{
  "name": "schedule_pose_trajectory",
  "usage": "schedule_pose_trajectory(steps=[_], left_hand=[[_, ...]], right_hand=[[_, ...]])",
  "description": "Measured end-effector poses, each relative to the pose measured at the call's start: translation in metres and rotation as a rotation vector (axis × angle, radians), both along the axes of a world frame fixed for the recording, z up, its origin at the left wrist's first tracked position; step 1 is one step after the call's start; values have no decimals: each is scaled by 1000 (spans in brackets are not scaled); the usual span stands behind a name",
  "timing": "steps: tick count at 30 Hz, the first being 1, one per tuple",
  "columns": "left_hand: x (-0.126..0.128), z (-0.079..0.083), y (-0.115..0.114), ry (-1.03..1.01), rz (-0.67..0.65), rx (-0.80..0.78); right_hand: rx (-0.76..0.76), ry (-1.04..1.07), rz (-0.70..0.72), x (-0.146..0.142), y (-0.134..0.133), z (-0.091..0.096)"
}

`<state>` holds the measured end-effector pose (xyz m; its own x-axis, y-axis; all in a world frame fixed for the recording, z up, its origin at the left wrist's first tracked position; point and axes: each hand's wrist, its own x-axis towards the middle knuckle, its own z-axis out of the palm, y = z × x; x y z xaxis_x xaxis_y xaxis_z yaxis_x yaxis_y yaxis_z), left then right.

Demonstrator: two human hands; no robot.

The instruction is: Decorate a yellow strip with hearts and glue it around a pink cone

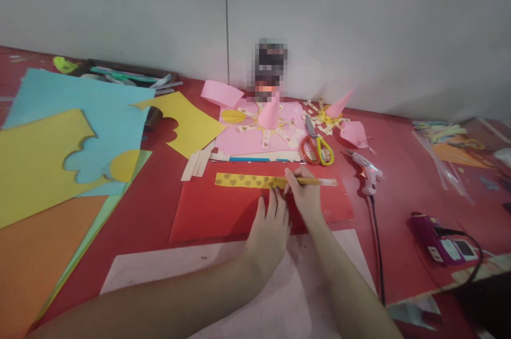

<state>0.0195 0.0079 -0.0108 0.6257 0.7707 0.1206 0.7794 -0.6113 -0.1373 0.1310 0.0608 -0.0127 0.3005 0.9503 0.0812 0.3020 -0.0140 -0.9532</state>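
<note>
Right hand (306, 196): your fingers are closed around a slim gold-brown pen (309, 181), held low over the yellow strip (239, 180); whether the tip touches is hidden. Left hand (270, 223): grasping nothing, fingers extended, fingertips at the strip's near edge. The heart-patterned strip lies flat, crosswise on the red board (211, 212) in front of you. Beyond the board: scissors (318, 143), a pink cone (269, 114); a glue gun (370, 175) lies to its right.

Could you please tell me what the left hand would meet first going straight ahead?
The left hand would likely meet the yellow strip first; the fingertips appear at its near edge, though contact is unclear.
</note>
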Motion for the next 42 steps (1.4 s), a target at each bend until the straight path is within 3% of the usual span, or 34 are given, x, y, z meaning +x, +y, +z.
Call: schedule_pose_trajectory(steps=[42], left_hand=[[0, -1, -1, -28, -7, -5]], right_hand=[[8, -26, -41, 1, 1, 1]])
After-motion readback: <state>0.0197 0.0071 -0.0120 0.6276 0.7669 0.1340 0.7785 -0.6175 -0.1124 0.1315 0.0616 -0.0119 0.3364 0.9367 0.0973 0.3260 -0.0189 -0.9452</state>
